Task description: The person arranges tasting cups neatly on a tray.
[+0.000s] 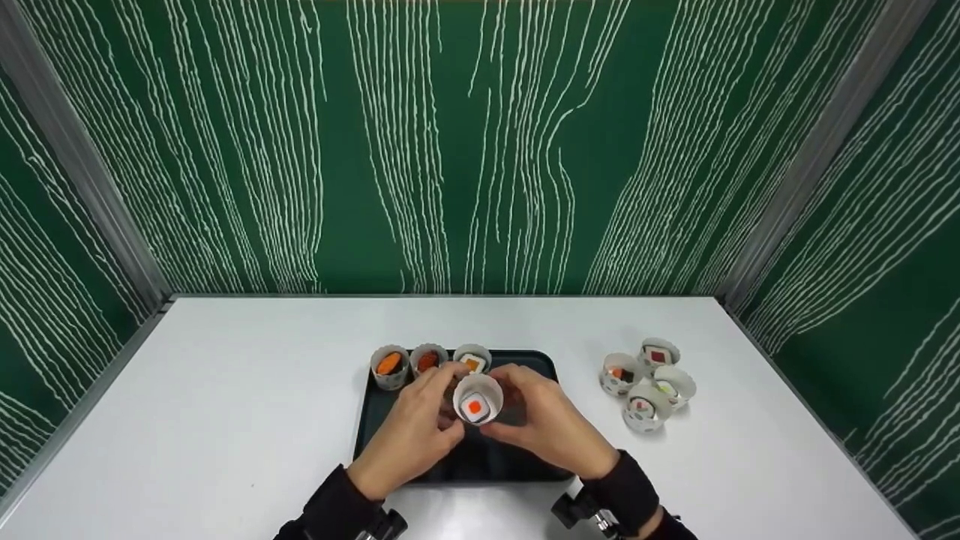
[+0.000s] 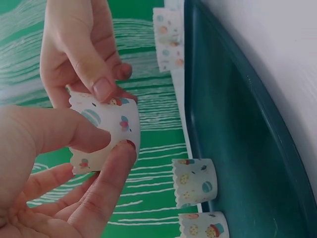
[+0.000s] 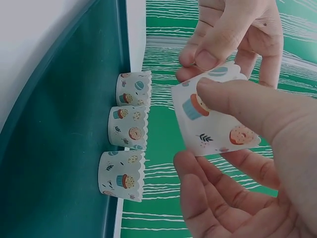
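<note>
Green walls streaked with white lines rise behind our white desk. We hold one cup between our left hand and right hand, raised above the dark tray, just nearer us than the rightmost of three cups rowed along its far edge. Neither hand is plainly nearer: they flank the cup, fingers parted by little more than its width, both gripping its wall. Its axis runs roughly upright, mouth up, with a slight lean in the right wrist view. We see a pale cup with a scalloped rim, printed with cupcakes, a doughnut and leafy sprigs; inside sits a white roll with an orange-red centre. Four more cups cluster on the desk to the right, apart from the tray and hands.
</note>
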